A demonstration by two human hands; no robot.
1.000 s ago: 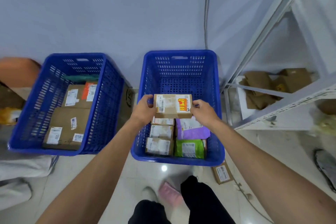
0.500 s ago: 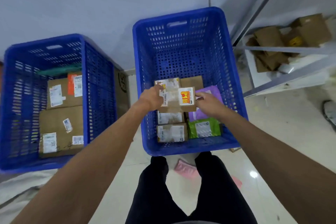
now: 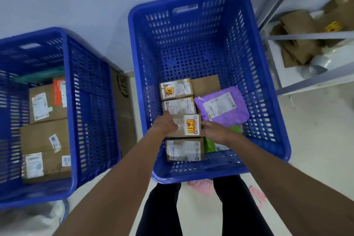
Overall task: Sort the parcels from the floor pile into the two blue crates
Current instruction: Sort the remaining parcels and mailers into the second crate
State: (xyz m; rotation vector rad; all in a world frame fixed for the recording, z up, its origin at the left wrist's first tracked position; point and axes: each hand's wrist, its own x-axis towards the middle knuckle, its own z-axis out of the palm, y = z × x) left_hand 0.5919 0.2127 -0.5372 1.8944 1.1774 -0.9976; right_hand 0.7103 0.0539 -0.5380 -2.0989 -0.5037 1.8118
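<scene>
Both my hands reach into the right blue crate (image 3: 268,101). My left hand (image 3: 165,125) and my right hand (image 3: 214,130) hold a small brown box with a red and yellow sticker (image 3: 188,125) by its two ends. It sits low in a column of small boxes, between a labelled box (image 3: 180,105) behind and another (image 3: 184,149) in front. A purple mailer (image 3: 222,106) and a green packet (image 3: 209,144) lie to its right. The left blue crate (image 3: 92,101) contains larger brown boxes (image 3: 46,136).
A flat cardboard piece (image 3: 124,105) stands between the crates, against the wall. A grey metal rack (image 3: 310,34) at the right carries crumpled brown boxes. Pink packets (image 3: 201,188) lie on the floor by my legs. White plastic bags (image 3: 38,220) lie at lower left.
My hands have lowered the stickered box from above the right crate down into the column of small boxes. My view has moved closer over the crate.
</scene>
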